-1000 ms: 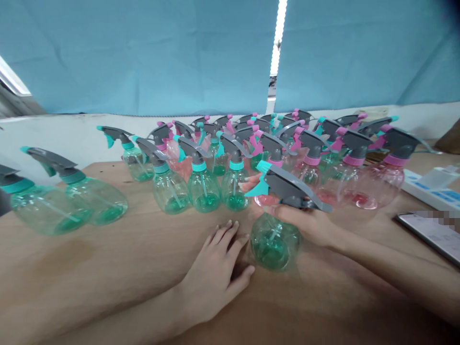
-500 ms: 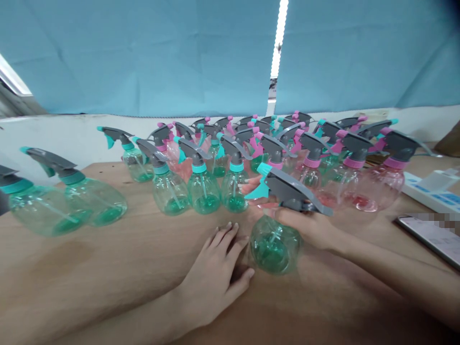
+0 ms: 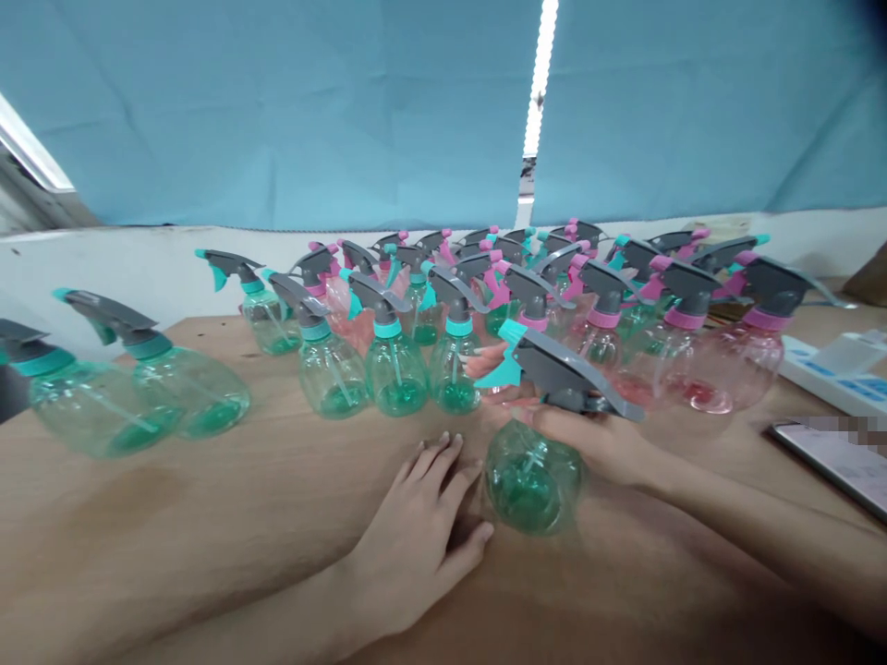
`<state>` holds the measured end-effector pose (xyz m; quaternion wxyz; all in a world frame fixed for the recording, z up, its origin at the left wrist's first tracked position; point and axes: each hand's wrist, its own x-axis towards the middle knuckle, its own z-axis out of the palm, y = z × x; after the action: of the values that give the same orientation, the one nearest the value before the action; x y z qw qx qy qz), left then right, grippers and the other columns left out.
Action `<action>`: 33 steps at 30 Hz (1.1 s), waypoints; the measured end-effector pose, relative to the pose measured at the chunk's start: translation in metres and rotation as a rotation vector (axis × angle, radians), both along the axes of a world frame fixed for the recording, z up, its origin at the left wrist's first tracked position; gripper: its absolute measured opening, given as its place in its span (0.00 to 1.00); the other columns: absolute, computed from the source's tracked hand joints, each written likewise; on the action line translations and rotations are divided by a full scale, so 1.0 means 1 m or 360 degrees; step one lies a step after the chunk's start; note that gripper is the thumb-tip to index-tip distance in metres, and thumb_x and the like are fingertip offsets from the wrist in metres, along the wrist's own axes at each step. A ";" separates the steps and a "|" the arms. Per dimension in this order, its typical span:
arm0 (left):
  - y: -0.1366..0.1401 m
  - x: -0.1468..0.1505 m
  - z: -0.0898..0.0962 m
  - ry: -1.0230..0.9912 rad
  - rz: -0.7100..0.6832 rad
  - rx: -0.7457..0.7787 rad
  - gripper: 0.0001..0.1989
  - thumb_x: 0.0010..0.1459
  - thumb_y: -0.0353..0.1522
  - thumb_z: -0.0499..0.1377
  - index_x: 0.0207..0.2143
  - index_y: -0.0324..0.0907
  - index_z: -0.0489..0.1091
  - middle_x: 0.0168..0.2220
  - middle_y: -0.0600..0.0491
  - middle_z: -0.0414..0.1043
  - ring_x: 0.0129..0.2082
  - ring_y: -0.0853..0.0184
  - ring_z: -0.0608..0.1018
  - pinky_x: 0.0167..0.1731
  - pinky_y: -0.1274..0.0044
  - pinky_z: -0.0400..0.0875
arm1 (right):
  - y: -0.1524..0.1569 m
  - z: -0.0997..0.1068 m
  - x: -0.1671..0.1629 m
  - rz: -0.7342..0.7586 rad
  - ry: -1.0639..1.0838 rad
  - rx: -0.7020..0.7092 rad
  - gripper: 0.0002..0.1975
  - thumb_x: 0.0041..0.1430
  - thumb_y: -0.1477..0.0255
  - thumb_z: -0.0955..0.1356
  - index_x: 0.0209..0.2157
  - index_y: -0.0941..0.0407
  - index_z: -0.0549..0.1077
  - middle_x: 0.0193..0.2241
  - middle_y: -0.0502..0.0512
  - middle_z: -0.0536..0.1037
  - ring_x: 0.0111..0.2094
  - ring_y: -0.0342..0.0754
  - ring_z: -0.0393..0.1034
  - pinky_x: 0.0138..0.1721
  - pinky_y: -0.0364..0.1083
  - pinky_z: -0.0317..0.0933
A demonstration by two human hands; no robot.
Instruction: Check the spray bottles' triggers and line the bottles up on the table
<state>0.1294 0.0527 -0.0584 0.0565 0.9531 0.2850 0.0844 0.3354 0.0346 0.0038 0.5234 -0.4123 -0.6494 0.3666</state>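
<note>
My right hand (image 3: 589,429) is closed around the neck of a green spray bottle (image 3: 530,480), below its grey head with a turquoise nozzle and trigger. The nozzle points left, and the bottle's round base is tilted toward me. Part of its neck is hidden by my fingers. Just left of this bottle, my left hand (image 3: 419,536) lies palm down on the wooden table with its fingers stretched out, holding nothing. Beyond my hands stand green spray bottles (image 3: 398,374), the closest behind my right fingers.
Rows of pink spray bottles (image 3: 745,356) and more green ones fill the back of the table (image 3: 277,499). Two green bottles (image 3: 198,388) stand at the left. A phone (image 3: 832,471) and a white power strip (image 3: 832,365) lie at the right. A blue cloth (image 3: 311,111) hangs behind.
Almost nothing differs. The whole view has shifted slightly, with things sitting a little lower and further right; both hands and the held bottle keep their places on the table.
</note>
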 end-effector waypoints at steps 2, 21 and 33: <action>0.000 0.000 0.000 -0.0003 -0.0002 -0.0007 0.23 0.62 0.39 0.56 0.57 0.39 0.61 0.62 0.41 0.57 0.62 0.52 0.59 0.57 0.57 0.57 | 0.000 0.000 0.000 -0.0034 -0.0011 0.0007 0.10 0.49 0.72 0.65 0.35 0.51 0.74 0.27 0.50 0.79 0.32 0.50 0.76 0.34 0.49 0.69; -0.002 -0.001 0.005 0.0055 0.0027 -0.0044 0.23 0.62 0.38 0.56 0.57 0.39 0.61 0.63 0.41 0.55 0.63 0.51 0.58 0.57 0.56 0.57 | 0.000 0.001 0.000 -0.0032 -0.0037 -0.0077 0.05 0.47 0.73 0.64 0.27 0.52 0.72 0.26 0.50 0.75 0.31 0.48 0.72 0.36 0.49 0.66; -0.001 -0.001 0.003 0.0027 0.0019 -0.0025 0.24 0.62 0.38 0.56 0.58 0.40 0.61 0.63 0.42 0.56 0.62 0.51 0.59 0.57 0.57 0.58 | 0.000 0.001 0.000 -0.0020 -0.0029 -0.0044 0.05 0.48 0.75 0.65 0.26 0.52 0.72 0.24 0.49 0.71 0.35 0.49 0.69 0.38 0.49 0.65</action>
<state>0.1287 0.0515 -0.0557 0.0612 0.9517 0.2917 0.0744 0.3351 0.0345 0.0047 0.5140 -0.4270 -0.6463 0.3684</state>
